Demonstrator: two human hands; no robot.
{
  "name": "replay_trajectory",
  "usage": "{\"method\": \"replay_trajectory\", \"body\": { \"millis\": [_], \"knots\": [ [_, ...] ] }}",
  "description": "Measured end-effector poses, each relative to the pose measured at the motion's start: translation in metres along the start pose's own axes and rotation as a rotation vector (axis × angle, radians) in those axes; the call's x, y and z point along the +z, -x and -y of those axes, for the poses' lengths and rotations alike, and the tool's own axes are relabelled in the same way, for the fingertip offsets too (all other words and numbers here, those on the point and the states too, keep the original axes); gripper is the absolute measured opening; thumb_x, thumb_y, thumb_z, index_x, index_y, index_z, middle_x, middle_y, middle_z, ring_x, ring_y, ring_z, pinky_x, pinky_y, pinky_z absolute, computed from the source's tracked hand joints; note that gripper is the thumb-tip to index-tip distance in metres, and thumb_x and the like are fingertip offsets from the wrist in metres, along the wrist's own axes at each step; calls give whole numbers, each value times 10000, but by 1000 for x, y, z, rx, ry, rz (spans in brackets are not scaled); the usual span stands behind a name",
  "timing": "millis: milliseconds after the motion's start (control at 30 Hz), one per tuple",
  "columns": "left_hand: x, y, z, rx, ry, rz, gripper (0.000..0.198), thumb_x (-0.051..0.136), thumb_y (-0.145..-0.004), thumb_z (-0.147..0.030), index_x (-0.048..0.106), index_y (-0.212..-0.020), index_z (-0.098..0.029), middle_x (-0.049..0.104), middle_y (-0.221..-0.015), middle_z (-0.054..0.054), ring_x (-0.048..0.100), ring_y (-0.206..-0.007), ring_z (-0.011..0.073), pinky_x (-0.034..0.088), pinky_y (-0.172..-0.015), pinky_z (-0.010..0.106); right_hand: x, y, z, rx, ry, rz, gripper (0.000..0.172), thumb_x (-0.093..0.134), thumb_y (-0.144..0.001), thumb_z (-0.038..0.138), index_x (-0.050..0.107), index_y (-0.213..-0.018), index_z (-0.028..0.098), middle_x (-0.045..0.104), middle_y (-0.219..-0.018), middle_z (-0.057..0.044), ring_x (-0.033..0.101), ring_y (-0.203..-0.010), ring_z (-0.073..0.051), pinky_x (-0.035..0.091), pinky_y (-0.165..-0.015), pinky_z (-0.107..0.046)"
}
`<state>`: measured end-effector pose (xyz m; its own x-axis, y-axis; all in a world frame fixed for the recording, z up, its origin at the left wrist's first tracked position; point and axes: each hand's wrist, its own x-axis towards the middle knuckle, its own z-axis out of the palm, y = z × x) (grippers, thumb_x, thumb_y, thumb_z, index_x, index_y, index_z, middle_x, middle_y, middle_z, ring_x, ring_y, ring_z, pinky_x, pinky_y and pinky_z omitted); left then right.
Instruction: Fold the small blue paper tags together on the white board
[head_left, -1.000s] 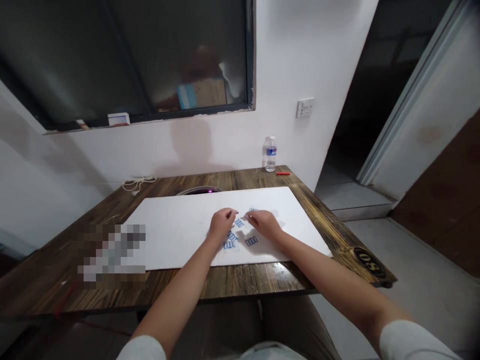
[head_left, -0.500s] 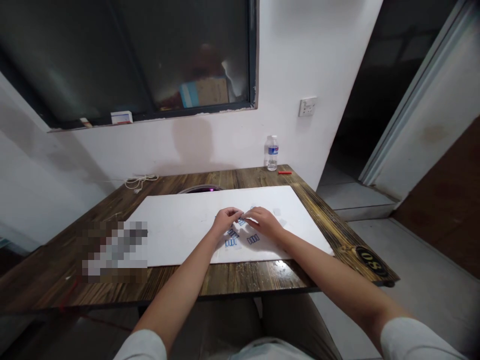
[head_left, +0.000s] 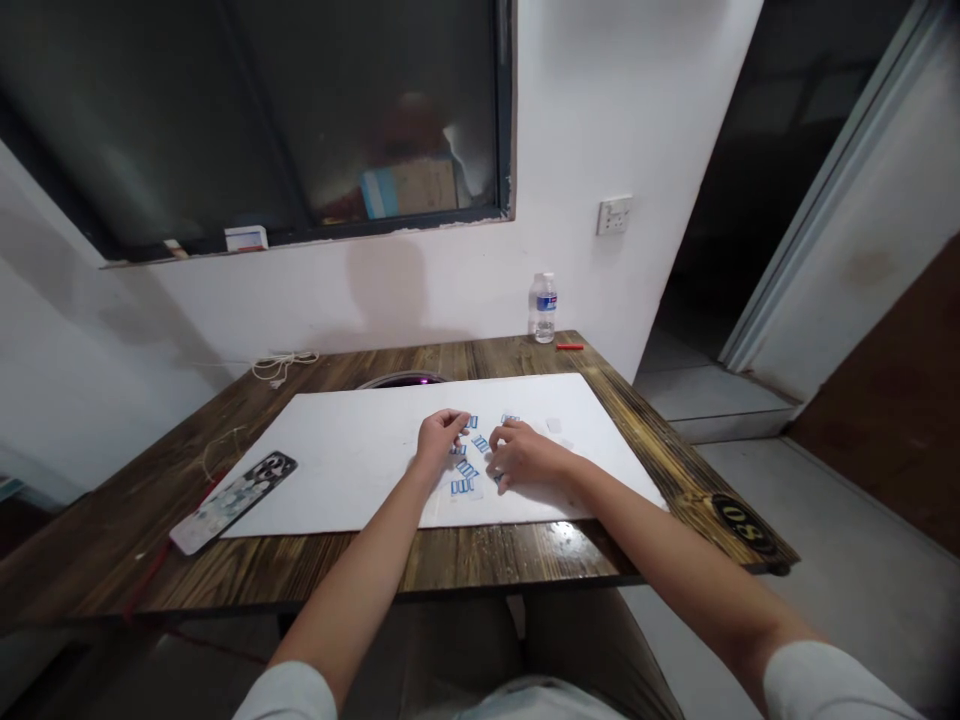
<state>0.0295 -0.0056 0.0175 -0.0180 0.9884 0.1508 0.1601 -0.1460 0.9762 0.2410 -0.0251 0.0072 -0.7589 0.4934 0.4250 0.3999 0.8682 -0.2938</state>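
Several small blue-and-white rectangular pieces with barred blue marks [head_left: 466, 470] lie in a loose group near the middle of a white board [head_left: 337, 470]. My left hand [head_left: 442, 440] rests with curled fingers at the top of the group, its fingertips against a blue piece [head_left: 471, 423]. Just to the right, my right hand [head_left: 521, 457] curls downward, its fingertips low among the pieces. Whether either hand holds a piece is hidden by the fingers. Another blue piece [head_left: 481, 443] lies uncovered between my hands.
The board lies on a dark wooden table [head_left: 480, 555]. A phone in a patterned case [head_left: 232, 503] lies at the board's left corner. Along the back stand a water bottle [head_left: 545, 308], a small red stick [head_left: 569, 346], a white cord [head_left: 283, 367] and a round dark object [head_left: 401, 380].
My hands, close together over the pieces earlier, have drawn apart. The right hand has moved lower and to the right, and the blue piece between them now shows.
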Motion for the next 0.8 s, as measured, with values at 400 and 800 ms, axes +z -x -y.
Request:
{"method": "replay_trajectory", "body": {
  "millis": [400, 800],
  "knots": [
    [2, 3, 3, -59, -40, -29, 427, 710, -688, -519, 718, -870, -133, 611, -541, 2, 360, -348, 49, 264, -366, 196, 10, -4, -5, -52, -58, 25, 167, 860, -677, 294, 752, -776, 212, 676, -892, -41, 551, -812, -172, 396, -784, -303],
    [6, 5, 0, -100, 96, 27, 441, 699, -717, -518, 677, -913, -123, 710, -700, 77, 567, -451, 109, 391, -421, 208, 4, -3, 2, -4, -240, -9, 78, 738, -779, 156, 686, -738, 198, 695, -723, -9, 568, -766, -174, 424, -750, -293]
  ]
}}
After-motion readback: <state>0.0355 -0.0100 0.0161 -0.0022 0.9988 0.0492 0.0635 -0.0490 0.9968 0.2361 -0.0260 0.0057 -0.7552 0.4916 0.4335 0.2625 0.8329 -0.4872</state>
